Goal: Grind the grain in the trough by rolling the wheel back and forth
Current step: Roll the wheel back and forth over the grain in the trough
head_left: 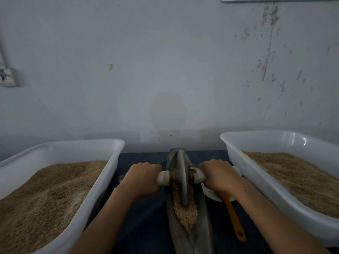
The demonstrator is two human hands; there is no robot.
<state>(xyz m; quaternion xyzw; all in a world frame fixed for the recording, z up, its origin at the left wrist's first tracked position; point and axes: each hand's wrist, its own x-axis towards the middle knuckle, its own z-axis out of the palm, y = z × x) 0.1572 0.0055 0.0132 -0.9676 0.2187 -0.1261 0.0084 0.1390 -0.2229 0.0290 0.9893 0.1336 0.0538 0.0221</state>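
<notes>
The narrow grey metal trough (190,233) runs up the lower centre of the frame, holding crushed tan grain (185,211). The grey disc wheel (182,177) stands upright in it. Left hand (142,177) and right hand (217,176) clamp its pale crosswise axle handle (164,177), perpendicular to the trough's long axis.

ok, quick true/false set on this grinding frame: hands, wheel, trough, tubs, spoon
1. Both hands grip the wheel's axle handles. True: left hand and right hand each curl round a white handle beside the wheel.
2. The trough is empty. False: the trough holds grain, mostly on the near side of the wheel.
3. Only one tub holds grain. False: the left tub and right tub both do.
4. An orange-handled spoon lies right of the trough. True.
</notes>
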